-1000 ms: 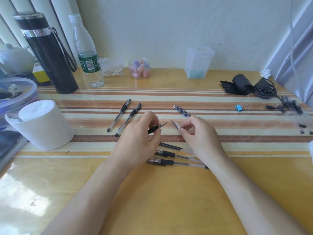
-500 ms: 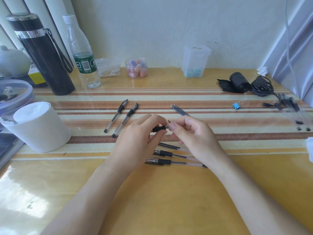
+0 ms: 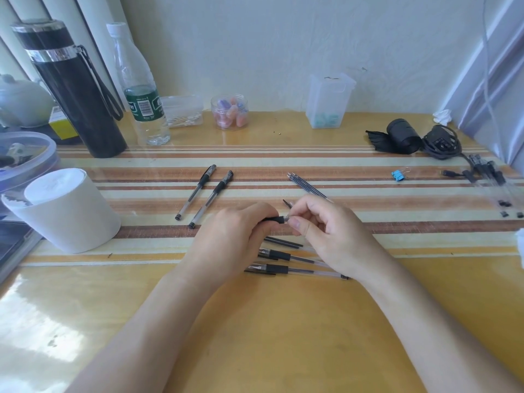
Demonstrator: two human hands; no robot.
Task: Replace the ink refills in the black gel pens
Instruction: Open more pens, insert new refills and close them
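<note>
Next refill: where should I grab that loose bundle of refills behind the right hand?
Pinch the refill bundle at mid-shaft from above, fingers across its width. It lies flat and diagonal, tips far-left, near end hidden by the right hand.

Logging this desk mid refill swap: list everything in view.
Black insulated steel flask: one, black, back left.
Clear plastic water bottle: one, green label, beside flask.
Clear round jar: one, pink-purple contents, back centre.
White paper cylinder: one, white, left.
Capped black gel pens: two, black, left of centre.
Thin black ink refills: one bundle, black, centre right.
Uncapped black gel pens: two, black, front centre.
Blue metal binder clip: one, blue, right.
Held black gel pen: one, black, centre.
Left hand: grips pen.
Right hand: fingers pinch its tip.
</note>
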